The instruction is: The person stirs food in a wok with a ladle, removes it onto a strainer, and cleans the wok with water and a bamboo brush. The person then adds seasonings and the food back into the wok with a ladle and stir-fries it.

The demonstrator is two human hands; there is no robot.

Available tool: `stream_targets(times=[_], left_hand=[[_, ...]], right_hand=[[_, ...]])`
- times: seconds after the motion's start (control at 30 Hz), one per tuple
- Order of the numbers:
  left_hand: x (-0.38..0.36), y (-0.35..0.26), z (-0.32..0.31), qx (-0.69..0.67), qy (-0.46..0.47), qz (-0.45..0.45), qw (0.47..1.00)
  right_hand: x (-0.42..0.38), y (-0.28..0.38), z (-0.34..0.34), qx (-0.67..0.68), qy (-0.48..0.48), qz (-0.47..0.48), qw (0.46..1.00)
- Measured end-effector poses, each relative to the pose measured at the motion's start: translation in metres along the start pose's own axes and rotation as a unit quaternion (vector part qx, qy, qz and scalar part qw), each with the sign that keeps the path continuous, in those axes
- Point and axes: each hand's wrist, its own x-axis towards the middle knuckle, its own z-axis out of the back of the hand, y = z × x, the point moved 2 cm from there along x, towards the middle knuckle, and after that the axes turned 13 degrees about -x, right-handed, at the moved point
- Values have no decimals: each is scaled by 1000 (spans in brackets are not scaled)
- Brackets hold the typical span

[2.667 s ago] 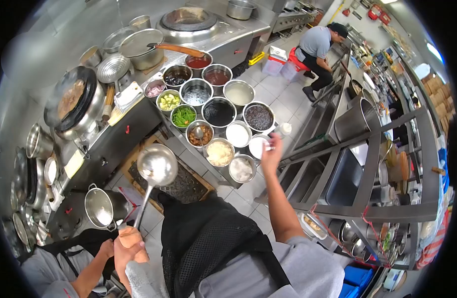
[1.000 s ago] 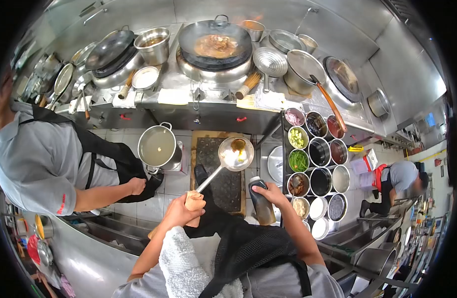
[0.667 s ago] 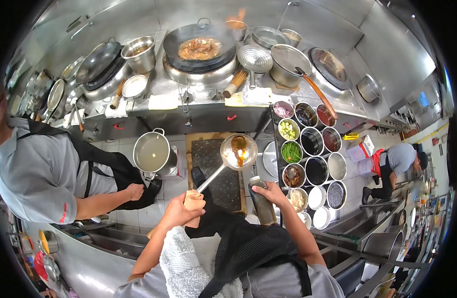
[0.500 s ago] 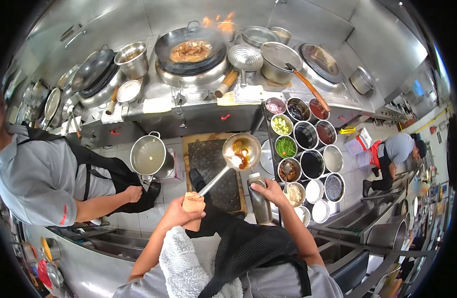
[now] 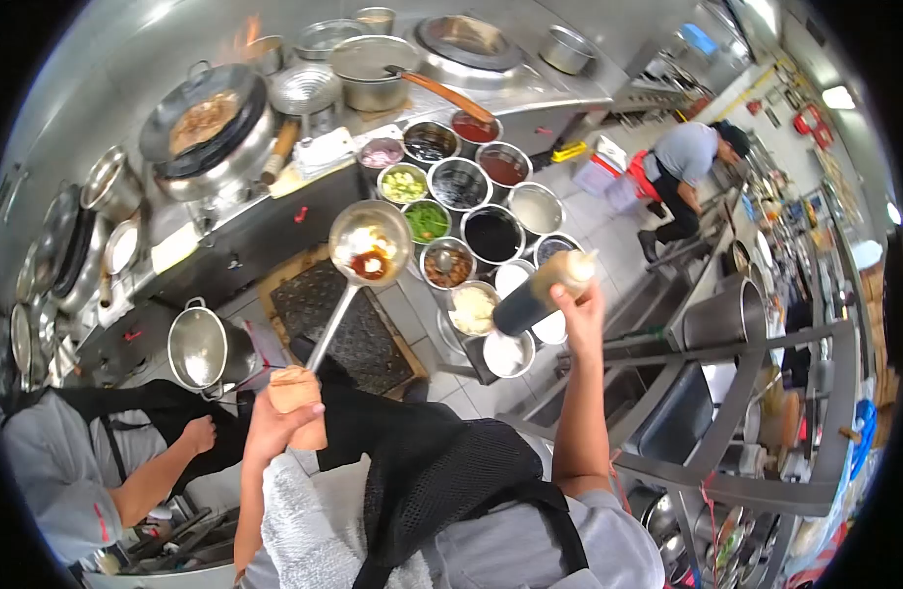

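My left hand (image 5: 280, 422) is closed around the wooden handle (image 5: 296, 391) of a metal ladle (image 5: 371, 216), whose bowl carries dark brown sauce and faces up. In my right hand (image 5: 581, 312) is a squeeze bottle (image 5: 535, 300) of dark liquid, tilted with its pale nozzle up and to the right. The bottle hangs over the near end of a group of ingredient pots, beside a pot of white paste (image 5: 474, 306) and a pot of white powder (image 5: 508, 353). A white towel (image 5: 299, 520) hangs below my left hand.
A wok of food (image 5: 204, 113) sits on the stove at the upper left, with flames behind. A strainer-topped pot (image 5: 375, 64) stands beyond. One co-worker (image 5: 58, 471) is at the lower left, another (image 5: 682, 162) bends at the upper right. Metal racks (image 5: 766, 491) stand right.
The view has swung right. My right hand has lifted the bottle from beside the ladle to over the pots and tipped it. My left hand still holds the ladle.
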Motion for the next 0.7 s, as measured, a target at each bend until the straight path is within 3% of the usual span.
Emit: stream_targets(times=[0.07, 0.2, 0.27, 0.4, 0.5, 0.53, 0.57, 0.6, 0.7], left_hand=[[2, 1, -5, -12, -12, -8, 1000], [3, -3, -6, 14, -34, 1, 999], [3, -1, -3, 10, -42, -8, 999], [6, -3, 10, 22, -51, -28, 998], [3, -27, 14, 32, -72, 4, 997], [3, -31, 15, 18, -80, 2, 997], [9, -32, 20, 4, -84, -1, 996], [15, -29, 29, 24, -85, -5, 996], [38, -18, 44, -28, -109, -18, 993]], right_hand=[[-2, 10, 41, -31, -66, 4, 997], [10, -45, 101, -109, -156, 40, 981], [18, -92, 119, -177, -280, 33, 943], [30, -187, 139, -174, -320, 2, 931], [26, -240, 128, -174, -312, -12, 934], [26, -262, 134, -215, -259, -13, 941], [22, -258, 125, -165, -296, -8, 941], [20, -258, 129, -261, -281, -17, 923], [18, -245, 126, -175, -341, -79, 920]])
